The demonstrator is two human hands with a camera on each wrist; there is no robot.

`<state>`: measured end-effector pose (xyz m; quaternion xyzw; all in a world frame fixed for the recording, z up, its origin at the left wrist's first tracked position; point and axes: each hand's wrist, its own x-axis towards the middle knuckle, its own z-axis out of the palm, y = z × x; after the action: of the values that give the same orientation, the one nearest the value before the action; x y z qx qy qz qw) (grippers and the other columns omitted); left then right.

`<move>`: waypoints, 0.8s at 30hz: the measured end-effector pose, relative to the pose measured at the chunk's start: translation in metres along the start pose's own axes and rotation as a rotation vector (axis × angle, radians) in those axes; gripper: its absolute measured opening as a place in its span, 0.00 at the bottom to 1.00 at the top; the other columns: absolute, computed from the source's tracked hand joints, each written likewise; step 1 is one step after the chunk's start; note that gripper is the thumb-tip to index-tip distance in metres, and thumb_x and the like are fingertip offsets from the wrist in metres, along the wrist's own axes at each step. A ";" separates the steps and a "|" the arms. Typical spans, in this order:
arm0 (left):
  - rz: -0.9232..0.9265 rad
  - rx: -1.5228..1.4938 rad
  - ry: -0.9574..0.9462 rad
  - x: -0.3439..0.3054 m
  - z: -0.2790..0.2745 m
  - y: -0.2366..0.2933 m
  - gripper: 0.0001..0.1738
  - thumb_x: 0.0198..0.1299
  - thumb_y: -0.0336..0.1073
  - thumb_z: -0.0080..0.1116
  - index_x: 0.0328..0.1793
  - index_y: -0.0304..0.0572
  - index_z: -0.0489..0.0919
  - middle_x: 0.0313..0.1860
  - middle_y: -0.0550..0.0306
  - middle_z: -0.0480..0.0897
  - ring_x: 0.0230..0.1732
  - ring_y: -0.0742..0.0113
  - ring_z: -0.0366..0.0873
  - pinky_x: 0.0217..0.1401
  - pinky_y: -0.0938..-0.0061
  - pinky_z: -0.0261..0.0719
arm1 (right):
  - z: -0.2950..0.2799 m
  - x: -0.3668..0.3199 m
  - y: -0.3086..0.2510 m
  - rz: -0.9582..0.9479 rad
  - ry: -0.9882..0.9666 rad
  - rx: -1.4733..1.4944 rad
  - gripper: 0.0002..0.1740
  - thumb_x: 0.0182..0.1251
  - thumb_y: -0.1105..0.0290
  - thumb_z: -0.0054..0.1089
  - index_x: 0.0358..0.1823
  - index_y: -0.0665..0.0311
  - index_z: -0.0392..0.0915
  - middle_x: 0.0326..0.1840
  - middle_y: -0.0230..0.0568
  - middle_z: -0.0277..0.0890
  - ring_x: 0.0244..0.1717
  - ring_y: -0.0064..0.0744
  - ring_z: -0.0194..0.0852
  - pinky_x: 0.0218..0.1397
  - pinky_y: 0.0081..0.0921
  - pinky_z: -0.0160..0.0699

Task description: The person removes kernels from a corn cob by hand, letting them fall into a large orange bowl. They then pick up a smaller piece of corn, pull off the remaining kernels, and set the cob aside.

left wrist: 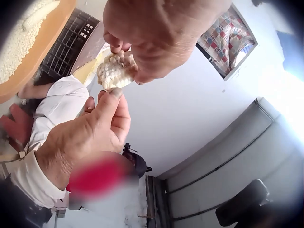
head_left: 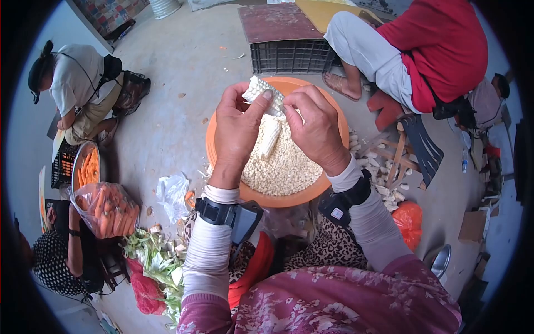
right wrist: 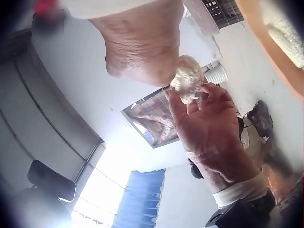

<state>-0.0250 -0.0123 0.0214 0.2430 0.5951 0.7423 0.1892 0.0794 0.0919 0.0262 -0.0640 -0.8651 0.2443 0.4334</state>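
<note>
Here, a corn cob [head_left: 259,88] is clasped by the left hand [head_left: 236,123] and pinched at one end by the right hand [head_left: 316,122], above a basin [head_left: 283,201] where kernels [head_left: 283,177] are topped by another cob [head_left: 270,139].

Pale, kernel-studded corn cob [head_left: 256,88], aslant above loose kernels [head_left: 283,173] in an orange basin [head_left: 285,201].

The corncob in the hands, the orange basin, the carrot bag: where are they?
Corncob [head_left: 257,87], head view: its kernel-covered side.
Orange basin [head_left: 283,200], head view: its near rim.
Carrot bag [head_left: 108,212], head view: its middle.
</note>
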 end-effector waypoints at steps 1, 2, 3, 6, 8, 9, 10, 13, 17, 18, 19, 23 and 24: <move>-0.001 0.000 0.001 0.000 -0.001 -0.001 0.17 0.56 0.35 0.65 0.48 0.36 0.74 0.31 0.62 0.79 0.30 0.79 0.73 0.32 0.83 0.72 | 0.000 -0.001 0.000 -0.018 -0.013 -0.032 0.07 0.52 0.81 0.59 0.31 0.66 0.72 0.32 0.44 0.70 0.36 0.46 0.73 0.37 0.35 0.73; 0.037 0.074 0.004 0.000 -0.001 -0.002 0.17 0.55 0.35 0.65 0.47 0.35 0.74 0.30 0.61 0.79 0.29 0.79 0.73 0.31 0.82 0.73 | 0.000 -0.001 0.000 -0.018 -0.014 -0.031 0.07 0.52 0.81 0.59 0.31 0.66 0.72 0.32 0.44 0.70 0.36 0.46 0.73 0.37 0.35 0.73; 0.073 0.148 0.006 0.000 -0.002 -0.003 0.17 0.54 0.35 0.65 0.46 0.34 0.75 0.29 0.61 0.79 0.28 0.78 0.73 0.31 0.82 0.73 | 0.000 -0.001 0.000 -0.005 -0.037 -0.029 0.07 0.52 0.81 0.59 0.31 0.66 0.72 0.32 0.44 0.70 0.35 0.46 0.74 0.36 0.35 0.72; 0.107 0.187 -0.004 -0.001 -0.002 0.000 0.16 0.54 0.34 0.64 0.45 0.33 0.75 0.29 0.60 0.79 0.28 0.77 0.74 0.31 0.81 0.74 | -0.001 -0.001 -0.002 0.089 -0.082 0.043 0.06 0.52 0.81 0.58 0.31 0.66 0.71 0.32 0.45 0.70 0.33 0.46 0.74 0.34 0.35 0.73; 0.110 0.216 -0.003 -0.001 -0.003 0.000 0.17 0.53 0.35 0.64 0.45 0.33 0.76 0.29 0.59 0.79 0.28 0.77 0.74 0.32 0.80 0.74 | 0.000 -0.001 -0.001 0.173 -0.107 0.113 0.06 0.52 0.81 0.58 0.31 0.67 0.71 0.32 0.45 0.71 0.32 0.45 0.75 0.33 0.34 0.74; 0.116 0.245 -0.002 -0.001 -0.004 0.000 0.17 0.53 0.35 0.64 0.45 0.32 0.76 0.29 0.59 0.79 0.28 0.77 0.74 0.32 0.80 0.74 | 0.000 -0.001 0.000 0.205 -0.111 0.159 0.06 0.52 0.81 0.57 0.31 0.67 0.71 0.31 0.45 0.71 0.31 0.44 0.76 0.32 0.33 0.74; 0.113 0.244 -0.001 -0.001 -0.004 0.001 0.17 0.53 0.35 0.64 0.45 0.32 0.76 0.29 0.59 0.79 0.28 0.77 0.74 0.32 0.80 0.74 | 0.001 -0.001 0.001 0.236 -0.115 0.204 0.05 0.53 0.81 0.56 0.31 0.68 0.71 0.31 0.45 0.72 0.29 0.43 0.77 0.31 0.32 0.75; 0.107 0.268 -0.011 -0.001 -0.006 0.000 0.18 0.53 0.36 0.65 0.46 0.32 0.77 0.30 0.58 0.79 0.28 0.76 0.74 0.32 0.80 0.74 | 0.000 -0.002 0.001 0.263 -0.135 0.226 0.04 0.53 0.81 0.55 0.30 0.69 0.71 0.29 0.45 0.72 0.29 0.40 0.78 0.31 0.30 0.76; 0.116 0.312 -0.023 -0.002 -0.007 0.001 0.18 0.52 0.36 0.65 0.47 0.33 0.77 0.30 0.58 0.80 0.28 0.76 0.73 0.32 0.79 0.74 | -0.001 -0.001 0.000 0.295 -0.157 0.238 0.03 0.53 0.81 0.55 0.29 0.69 0.71 0.28 0.46 0.72 0.29 0.42 0.76 0.31 0.31 0.74; 0.118 0.325 -0.020 -0.002 -0.007 0.002 0.18 0.52 0.36 0.65 0.47 0.33 0.77 0.30 0.58 0.80 0.28 0.76 0.73 0.32 0.79 0.74 | 0.000 -0.001 0.001 0.282 -0.164 0.215 0.03 0.54 0.80 0.55 0.29 0.68 0.70 0.28 0.46 0.72 0.29 0.42 0.75 0.31 0.32 0.73; 0.117 0.325 -0.020 -0.002 -0.007 0.001 0.18 0.52 0.36 0.65 0.47 0.33 0.77 0.30 0.58 0.80 0.28 0.76 0.73 0.32 0.79 0.74 | 0.000 -0.002 0.001 0.269 -0.170 0.192 0.03 0.54 0.80 0.55 0.29 0.68 0.70 0.28 0.47 0.72 0.28 0.43 0.74 0.31 0.33 0.72; 0.081 0.282 0.001 -0.002 -0.006 0.001 0.18 0.54 0.36 0.64 0.48 0.32 0.77 0.31 0.57 0.80 0.28 0.77 0.73 0.32 0.80 0.74 | 0.004 -0.003 0.004 0.227 -0.168 0.171 0.03 0.55 0.79 0.54 0.30 0.68 0.69 0.28 0.48 0.72 0.29 0.45 0.73 0.31 0.36 0.70; 0.045 0.215 0.008 -0.002 -0.006 0.002 0.18 0.55 0.36 0.63 0.48 0.32 0.76 0.32 0.58 0.80 0.28 0.77 0.73 0.32 0.80 0.74 | 0.006 -0.004 0.004 0.258 -0.136 0.182 0.03 0.55 0.79 0.54 0.30 0.68 0.69 0.27 0.48 0.72 0.28 0.44 0.74 0.30 0.35 0.71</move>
<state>-0.0266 -0.0191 0.0223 0.2721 0.6665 0.6792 0.1429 0.0770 0.0922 0.0186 -0.1183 -0.8514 0.3789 0.3428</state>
